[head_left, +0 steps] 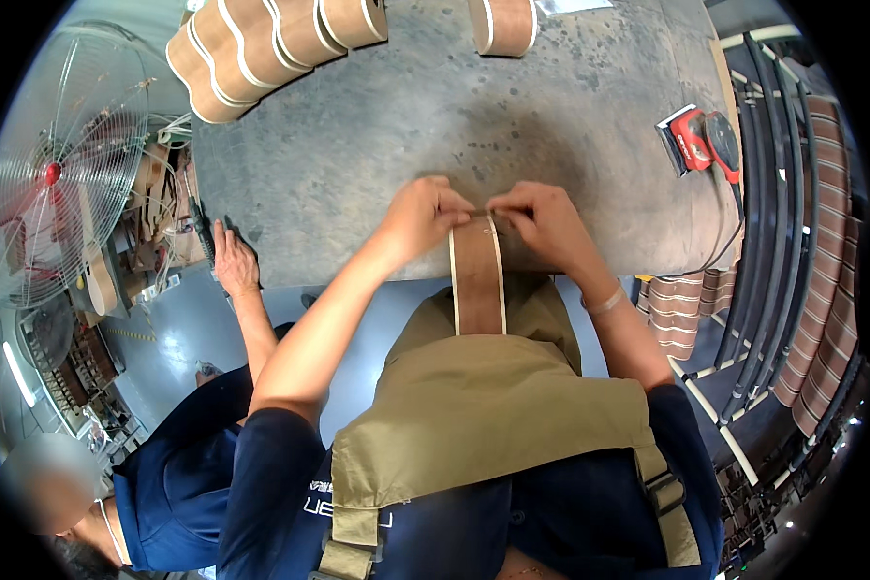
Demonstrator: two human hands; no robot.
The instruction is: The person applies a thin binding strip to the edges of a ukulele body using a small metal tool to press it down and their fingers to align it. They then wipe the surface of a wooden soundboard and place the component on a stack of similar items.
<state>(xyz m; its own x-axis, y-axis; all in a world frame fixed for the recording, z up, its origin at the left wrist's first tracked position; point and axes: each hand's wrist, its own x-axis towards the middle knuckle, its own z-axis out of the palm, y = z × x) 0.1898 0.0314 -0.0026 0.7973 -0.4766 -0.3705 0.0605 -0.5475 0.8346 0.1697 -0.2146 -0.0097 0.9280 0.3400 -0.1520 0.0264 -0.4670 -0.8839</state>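
A brown wooden ukulele body (478, 280) with cream edging stands edge-on between my apron and the table's front edge. At its far end my left hand (427, 217) is closed in a pinch, fingertips on the left rim. My right hand (543, 222) pinches close by on the right, its thumb and forefinger at the same end. A thin dark sliver shows between the two sets of fingertips; what it is, I cannot make out.
Several similar ukulele bodies (261, 48) lie in a row at the table's far left, another body (504, 27) at the far middle. A red corded sander (694, 140) rests on the right. A co-worker's hand (234, 261) touches the left table edge, near a large fan (53, 174). Racks (768, 213) stand right.
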